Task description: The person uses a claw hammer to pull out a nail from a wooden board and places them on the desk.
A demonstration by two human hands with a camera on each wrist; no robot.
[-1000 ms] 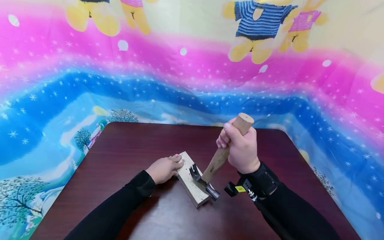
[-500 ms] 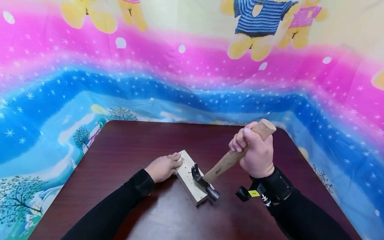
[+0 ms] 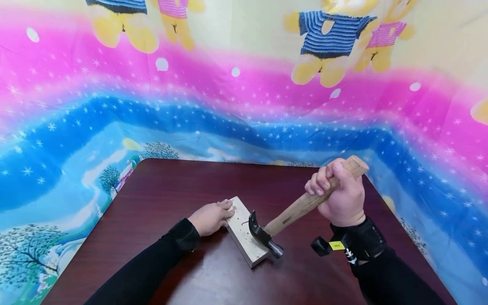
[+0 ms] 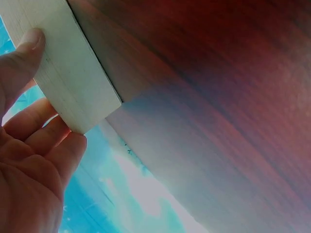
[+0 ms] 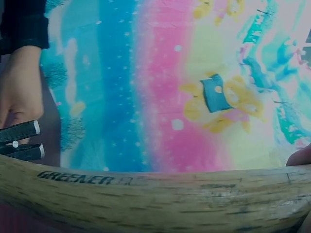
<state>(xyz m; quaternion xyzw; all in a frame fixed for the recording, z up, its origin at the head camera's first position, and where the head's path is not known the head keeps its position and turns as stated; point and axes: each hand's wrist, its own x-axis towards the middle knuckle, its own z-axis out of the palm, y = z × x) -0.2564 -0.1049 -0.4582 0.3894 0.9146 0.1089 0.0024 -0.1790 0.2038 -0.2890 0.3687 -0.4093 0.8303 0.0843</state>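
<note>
A pale wooden block [image 3: 247, 242] with small dark holes lies flat and slantwise on the table. My left hand [image 3: 209, 218] holds its far end; the left wrist view shows the thumb on one face and fingers along the edge of the block [image 4: 73, 73]. My right hand [image 3: 343, 199] grips a claw hammer [image 3: 301, 209] near the butt of its wooden handle. The hammer's dark head rests across the block, claw toward the far side. A thin nail [image 3: 244, 223] shows at the claw, its round head [image 5: 15, 144] between the two prongs in the right wrist view.
The dark red-brown table [image 3: 183, 182] has rounded far corners. Behind it hangs a colourful cloth backdrop [image 3: 244, 97] with bears and snowflakes. A small black camera [image 3: 321, 246] juts from the right wrist strap.
My right hand has swung the hammer handle to the right and lower, while the head has stayed on the block. More of the nail shows beside the claw. The left hand holds its place.
</note>
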